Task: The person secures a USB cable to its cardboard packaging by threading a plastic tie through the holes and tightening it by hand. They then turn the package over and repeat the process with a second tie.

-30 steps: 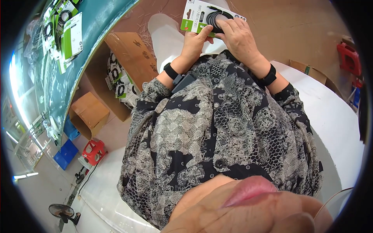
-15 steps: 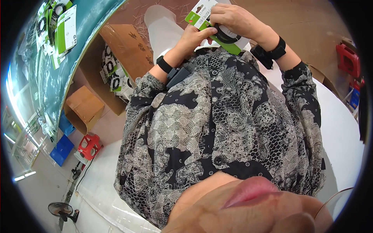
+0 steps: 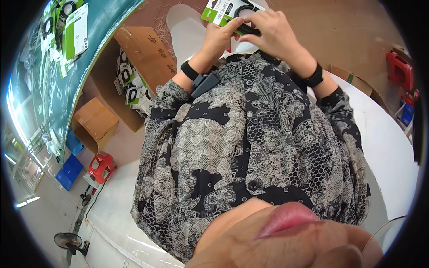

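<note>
A coiled black cable lies on a white and green retail card, held out beyond my lap at the top of the view. My left hand is closed on the card's near left edge, with the thumb pressed over its front beside the coil. From the right, my right hand reaches the package, its bent fingers and thumb around the right part of the coil. The fingertips partly cover the cable, and its right end is hidden behind that hand. Black bands circle both wrists.
On the green table at left lie several carded cables. Beside it, an open carton holds more such packages. A smaller cardboard box, a red stool and a fan stand farther down the left side.
The carded cable has moved left and a little up. My right hand has slid from the card's upper edge down to the coil's right side; my left hand keeps its hold.
</note>
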A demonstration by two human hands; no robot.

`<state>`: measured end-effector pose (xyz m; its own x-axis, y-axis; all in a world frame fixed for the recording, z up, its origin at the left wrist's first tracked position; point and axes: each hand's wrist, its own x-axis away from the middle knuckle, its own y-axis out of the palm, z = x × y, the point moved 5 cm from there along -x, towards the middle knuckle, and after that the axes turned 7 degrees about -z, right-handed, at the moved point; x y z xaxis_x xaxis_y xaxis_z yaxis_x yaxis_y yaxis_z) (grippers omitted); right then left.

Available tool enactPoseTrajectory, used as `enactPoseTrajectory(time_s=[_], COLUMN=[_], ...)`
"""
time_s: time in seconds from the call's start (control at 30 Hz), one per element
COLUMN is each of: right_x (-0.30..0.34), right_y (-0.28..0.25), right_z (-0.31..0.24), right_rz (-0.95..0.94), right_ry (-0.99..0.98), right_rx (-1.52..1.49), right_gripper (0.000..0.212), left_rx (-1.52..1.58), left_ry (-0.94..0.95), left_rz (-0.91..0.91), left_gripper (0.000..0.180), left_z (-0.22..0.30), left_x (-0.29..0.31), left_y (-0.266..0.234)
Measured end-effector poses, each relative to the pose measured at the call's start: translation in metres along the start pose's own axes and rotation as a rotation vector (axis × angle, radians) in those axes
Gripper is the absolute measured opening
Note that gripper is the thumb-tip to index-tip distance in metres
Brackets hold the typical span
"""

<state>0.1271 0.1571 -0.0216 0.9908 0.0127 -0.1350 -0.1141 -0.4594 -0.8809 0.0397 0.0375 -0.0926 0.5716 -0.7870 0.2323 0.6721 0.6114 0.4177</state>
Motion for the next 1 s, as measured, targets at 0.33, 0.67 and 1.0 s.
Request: enactPoseTrajectory(time_s=[0.33, 0.67, 1.0], right_x=[0.001, 0.006, 0.003], right_y=[0.008, 0.004, 0.004], right_z=[-0.021, -0.016, -0.014], right_rz=[0.303, 0.350, 0.352], right_ry=[-0.033, -0.077, 0.009], right_rx=[-0.010, -0.012, -0.023], right_gripper=[0.027, 0.025, 0.019], left_rx=[0.066, 0.160, 0.126], left_ry=[0.086, -0.005, 0.010], left_rz=[-0.008, -0.097, -0.044], left_gripper=[0.017, 0.016, 0.015], left_z=[0.014, 0.006, 0.010], left_x=[-0.001, -0.005, 0.003], left_y=[0.009, -0.002, -0.002])
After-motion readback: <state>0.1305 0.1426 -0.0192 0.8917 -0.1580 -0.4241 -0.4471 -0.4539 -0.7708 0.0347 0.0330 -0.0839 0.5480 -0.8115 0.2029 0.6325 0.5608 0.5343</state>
